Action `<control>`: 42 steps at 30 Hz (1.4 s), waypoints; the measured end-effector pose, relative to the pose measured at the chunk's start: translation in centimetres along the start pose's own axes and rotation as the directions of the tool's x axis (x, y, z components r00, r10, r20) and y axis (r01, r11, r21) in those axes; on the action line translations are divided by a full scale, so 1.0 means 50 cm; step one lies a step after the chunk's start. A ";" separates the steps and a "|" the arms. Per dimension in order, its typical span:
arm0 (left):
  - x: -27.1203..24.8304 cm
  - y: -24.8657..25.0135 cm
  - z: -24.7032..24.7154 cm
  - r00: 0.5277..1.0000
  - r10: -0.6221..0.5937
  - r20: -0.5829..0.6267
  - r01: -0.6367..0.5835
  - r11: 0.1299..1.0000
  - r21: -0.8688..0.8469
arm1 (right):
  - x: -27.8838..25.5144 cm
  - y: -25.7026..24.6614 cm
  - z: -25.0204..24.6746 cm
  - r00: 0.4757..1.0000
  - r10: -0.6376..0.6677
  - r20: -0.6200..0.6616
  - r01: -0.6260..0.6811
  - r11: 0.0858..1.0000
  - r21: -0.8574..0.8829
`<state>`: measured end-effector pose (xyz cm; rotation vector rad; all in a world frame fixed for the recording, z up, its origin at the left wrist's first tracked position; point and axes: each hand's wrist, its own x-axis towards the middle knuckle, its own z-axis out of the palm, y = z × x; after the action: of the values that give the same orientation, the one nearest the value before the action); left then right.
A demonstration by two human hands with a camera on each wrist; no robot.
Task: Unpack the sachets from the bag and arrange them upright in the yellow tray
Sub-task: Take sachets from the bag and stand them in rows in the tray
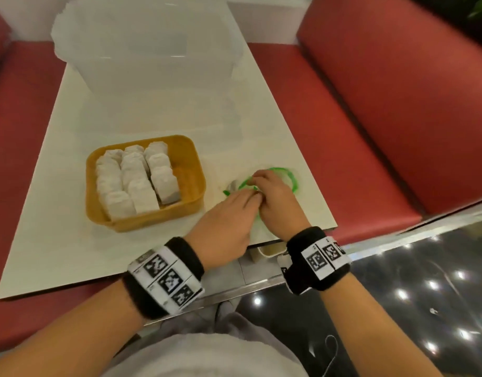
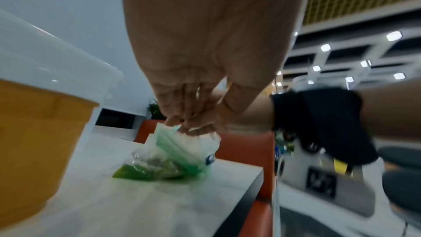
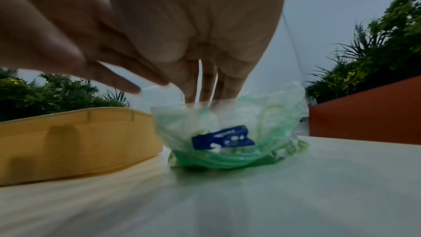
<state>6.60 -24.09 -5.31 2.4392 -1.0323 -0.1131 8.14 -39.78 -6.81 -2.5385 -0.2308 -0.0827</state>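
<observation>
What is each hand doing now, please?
Left hand: pinches the top of the bag.
Right hand: fingers down in the bag's mouth; whether they grip anything cannot be told.

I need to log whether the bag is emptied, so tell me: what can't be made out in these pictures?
- Bag contents: both wrist views are motion-blurred and the crumpled green plastic hides any sachets.
- Bag in the head view: left hand and right hand cover most of it.
- Blue label: print too blurred.
- Sachets in the yellow tray: bottoms hidden by tray wall and neighbours.
</observation>
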 end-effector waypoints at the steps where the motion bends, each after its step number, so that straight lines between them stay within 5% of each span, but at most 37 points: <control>1: 0.015 -0.006 0.014 0.999 -0.014 0.032 0.012 0.998 0.064 | -0.002 0.006 -0.001 1.000 -0.003 0.002 0.003 1.000 -0.005; 8: 0.037 -0.039 0.044 0.978 -0.059 0.199 -0.010 0.944 0.330 | -0.008 0.083 -0.018 0.993 0.050 0.110 -0.033 0.988 -0.152; 15: 0.049 -0.005 0.037 0.967 0.028 0.254 -0.086 0.972 0.219 | 0.009 0.106 -0.061 0.987 0.129 0.093 -0.117 0.984 -0.132; 20: 0.050 -0.023 0.016 0.979 -0.082 0.186 0.045 0.979 0.198 | -0.002 0.107 -0.060 0.972 0.129 0.198 -0.097 0.982 -0.162; 24: 0.040 -0.011 0.044 0.978 -0.200 -0.066 0.203 0.979 0.034 | -0.006 0.092 -0.063 0.987 0.083 0.141 -0.065 0.990 -0.123; 28: 0.056 0.021 0.056 0.873 -0.317 -0.371 0.330 0.944 -0.031 | -0.008 0.078 -0.057 0.979 0.037 0.202 -0.025 0.998 -0.066; 33: 0.072 0.018 0.059 0.797 -0.572 -0.194 0.580 0.815 -0.017 | -0.019 0.087 -0.039 0.953 0.049 0.301 -0.015 0.993 -0.113; 42: 0.062 0.049 0.088 0.873 -0.468 -0.136 0.458 0.883 -0.099 | -0.002 0.080 -0.033 0.958 -0.046 0.284 0.127 0.953 -0.276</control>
<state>6.05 -29.47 -7.68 2.5413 -0.3524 -0.1087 8.75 -44.01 -7.65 -2.8309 -0.4718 0.2195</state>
